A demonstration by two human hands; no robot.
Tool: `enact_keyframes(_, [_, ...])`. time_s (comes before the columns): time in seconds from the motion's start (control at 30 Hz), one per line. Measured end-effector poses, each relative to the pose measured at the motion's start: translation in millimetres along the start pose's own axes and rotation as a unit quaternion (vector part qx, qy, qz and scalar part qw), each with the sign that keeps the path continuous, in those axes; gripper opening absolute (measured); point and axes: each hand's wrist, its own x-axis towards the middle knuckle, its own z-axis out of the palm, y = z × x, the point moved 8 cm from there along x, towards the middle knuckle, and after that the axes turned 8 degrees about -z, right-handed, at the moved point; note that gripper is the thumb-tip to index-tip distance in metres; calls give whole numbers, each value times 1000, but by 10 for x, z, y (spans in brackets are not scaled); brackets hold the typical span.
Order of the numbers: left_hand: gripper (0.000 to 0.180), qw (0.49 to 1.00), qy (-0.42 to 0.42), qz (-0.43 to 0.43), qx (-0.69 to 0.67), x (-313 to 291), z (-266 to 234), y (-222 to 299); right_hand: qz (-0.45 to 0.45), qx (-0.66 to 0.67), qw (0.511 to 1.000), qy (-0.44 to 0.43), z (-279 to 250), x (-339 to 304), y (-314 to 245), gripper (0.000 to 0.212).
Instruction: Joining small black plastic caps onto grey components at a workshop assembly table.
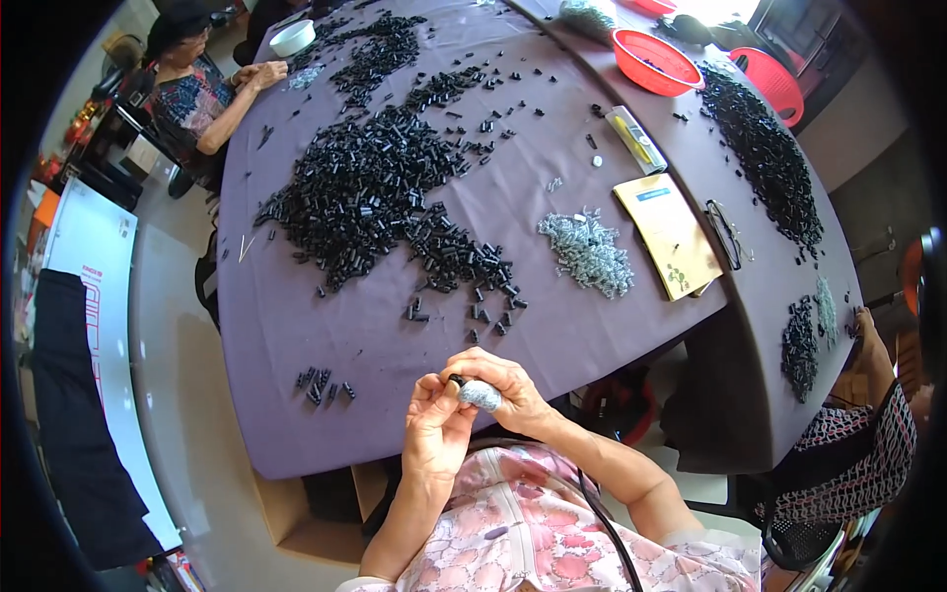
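Close to the table's near edge, my left hand (436,426) and my right hand (511,390) meet and pinch a small black tubular piece (455,379) between their fingertips. A rounded grey covering (480,396) shows at my right thumb. Beyond my hands spreads a large heap of black tubular pieces (365,187), with a looser tail toward me. A small group of the same black pieces (321,383) lies to the left. To the right sits a pile of small clear, greyish parts (587,255), too fine to make out singly.
A purple cloth (286,434) covers the table. At right lie a yellow booklet (669,237), eyeglasses (723,235) and a clear case (636,140). Farther off stand a red basket (658,63) and a white bowl (292,38). Two people work at far left and right, beside their own piles.
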Motion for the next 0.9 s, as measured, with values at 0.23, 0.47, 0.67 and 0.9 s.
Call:
enact_keyframes(0.23, [23, 982, 70, 75, 156, 38, -252, 315, 0, -327, 945, 17, -654, 70, 55, 20])
enact_keyframes(0.47, [13, 779, 204, 281, 522, -271, -536, 1007, 124, -572, 805, 101, -1484, 82, 370, 25])
enact_keyframes(0.67, [14, 483, 283, 369, 742, -462, -338, 1271, 198, -587, 780, 88, -1580, 98, 419, 18])
enact_keyframes(0.9, [16, 373, 324, 395, 775, -512, -327, 1398, 193, -593, 781, 34, -1501, 77, 465, 27])
